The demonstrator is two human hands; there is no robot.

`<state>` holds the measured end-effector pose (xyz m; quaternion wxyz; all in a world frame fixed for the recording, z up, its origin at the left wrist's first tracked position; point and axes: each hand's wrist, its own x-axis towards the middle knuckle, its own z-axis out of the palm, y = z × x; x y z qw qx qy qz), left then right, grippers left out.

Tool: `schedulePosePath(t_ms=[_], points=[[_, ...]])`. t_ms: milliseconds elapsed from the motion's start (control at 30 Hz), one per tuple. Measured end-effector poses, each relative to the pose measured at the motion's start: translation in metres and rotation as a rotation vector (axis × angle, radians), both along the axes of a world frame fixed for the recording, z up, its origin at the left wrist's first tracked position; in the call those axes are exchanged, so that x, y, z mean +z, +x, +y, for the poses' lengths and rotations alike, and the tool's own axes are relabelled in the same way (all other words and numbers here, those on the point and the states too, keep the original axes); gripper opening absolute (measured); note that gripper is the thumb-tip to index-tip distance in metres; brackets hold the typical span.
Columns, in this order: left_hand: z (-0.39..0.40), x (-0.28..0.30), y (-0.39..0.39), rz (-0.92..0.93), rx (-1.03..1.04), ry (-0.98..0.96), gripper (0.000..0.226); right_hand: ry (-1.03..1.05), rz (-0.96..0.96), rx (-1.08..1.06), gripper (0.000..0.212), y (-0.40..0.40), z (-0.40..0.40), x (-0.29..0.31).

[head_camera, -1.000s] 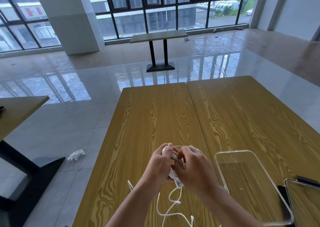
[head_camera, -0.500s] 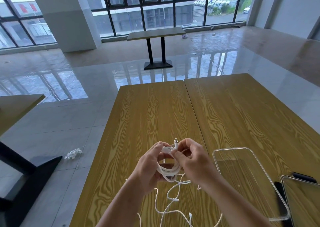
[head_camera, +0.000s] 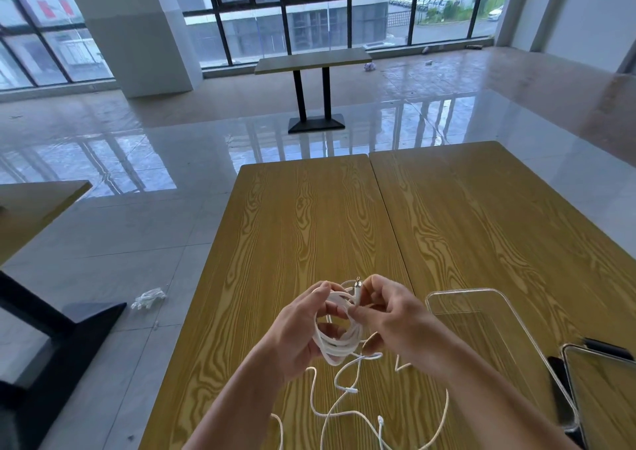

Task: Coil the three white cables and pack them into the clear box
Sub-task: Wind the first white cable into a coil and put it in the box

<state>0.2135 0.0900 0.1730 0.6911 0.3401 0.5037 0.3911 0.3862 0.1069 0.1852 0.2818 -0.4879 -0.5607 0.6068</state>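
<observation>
Left hand (head_camera: 298, 329) gripped white cable coil (head_camera: 339, 341) w/ fingers curled thru the loops, low centre of frame above the bench (head_camera: 303, 229). Right hand (head_camera: 395, 319) pinched the cable's plug end (head_camera: 357, 289), tip pointing up. Loose cables (head_camera: 347, 411) trailed on bench below. Clear box (head_camera: 495, 332) sat lower right, nothing in it.

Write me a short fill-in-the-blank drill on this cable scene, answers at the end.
1. The coiled white cable is held above the table by ____ hands.
2. The right hand pinches the cable's ____ end.
3. The clear box on the wooden table holds ____ cables so far.
4. The loose white cables lie ____ the box.

Answers: both; plug; no; outside
</observation>
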Motion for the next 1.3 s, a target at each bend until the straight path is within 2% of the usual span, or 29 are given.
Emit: schedulePosePath(t_ms=[233,433,600,767,867,933,1067,1300], points=[[0.002,0.006,0.007,-0.015,0.015,0.001,0.031,-0.258,0.328,0.003,0.032,0.002,0.007,-0.001],[0.003,0.01,0.01,-0.052,0.037,-0.002,0.03,-0.217,0.232,0.019,0.041,-0.004,0.006,-0.005],[0.005,0.002,0.009,-0.15,0.238,-0.109,0.047,-0.266,0.334,-0.091,0.035,-0.006,0.003,-0.011],[0.004,-0.002,0.008,-0.202,0.321,-0.087,0.053,-0.299,0.426,-0.178,0.034,-0.007,0.004,-0.012],[-0.001,-0.005,0.008,-0.229,0.318,-0.079,0.048,-0.309,0.51,-0.262,0.031,-0.005,0.006,-0.011],[-0.007,-0.008,0.005,-0.234,0.262,-0.051,0.033,-0.3,0.535,-0.315,0.03,-0.003,0.008,-0.009],[-0.014,-0.01,0.005,-0.209,0.106,0.02,0.025,-0.226,0.465,-0.383,0.029,-0.002,0.01,-0.011],[-0.014,-0.012,0.004,-0.07,0.027,0.076,0.025,-0.071,0.26,-0.394,0.03,-0.004,0.005,-0.012]])
